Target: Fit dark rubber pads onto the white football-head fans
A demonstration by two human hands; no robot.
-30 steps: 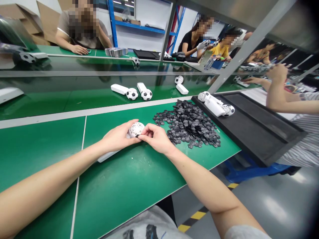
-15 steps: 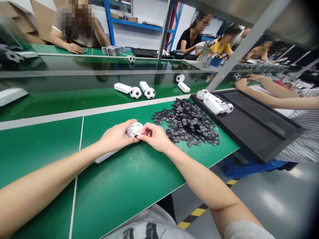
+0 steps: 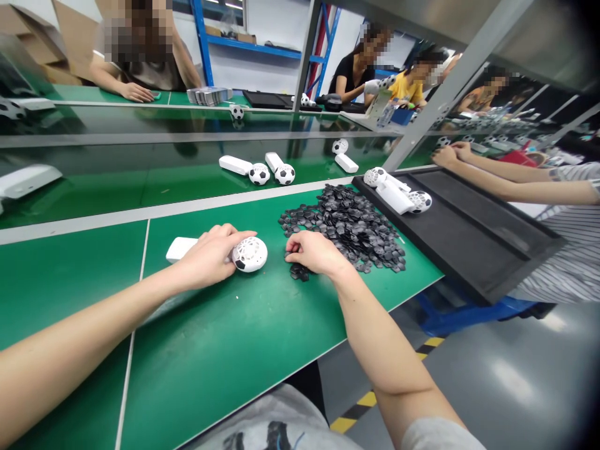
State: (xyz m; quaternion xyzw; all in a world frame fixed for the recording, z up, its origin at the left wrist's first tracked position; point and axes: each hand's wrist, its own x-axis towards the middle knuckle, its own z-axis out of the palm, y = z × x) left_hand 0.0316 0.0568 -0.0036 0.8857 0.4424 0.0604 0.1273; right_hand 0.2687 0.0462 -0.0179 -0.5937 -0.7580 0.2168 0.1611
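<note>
My left hand [image 3: 210, 255] is closed around the neck of a white device with a soccer-ball head [image 3: 250, 254]. The round head has an openwork top with a black patch on its side and points to the right. Its white handle [image 3: 180, 249] sticks out to the left behind my hand. At the left edge of a heap of small black pentagon pieces [image 3: 356, 219], my right hand [image 3: 312, 251] has its fingers pinched together. A black piece shows at the fingertips, partly hidden. A few loose black pieces [image 3: 299, 272] lie just under that hand.
Several similar white devices [image 3: 276, 170] lie on the green conveyor belt [image 3: 187, 194] beyond the table edge. More devices [image 3: 396, 194] rest on a black tray [image 3: 469, 231] at right. A metal post [image 3: 450, 94] slants above the tray. Co-workers sit across and at right.
My right hand has left the ball head and moved right to the black pieces. My left hand has turned the device, so the handle now shows behind it.
</note>
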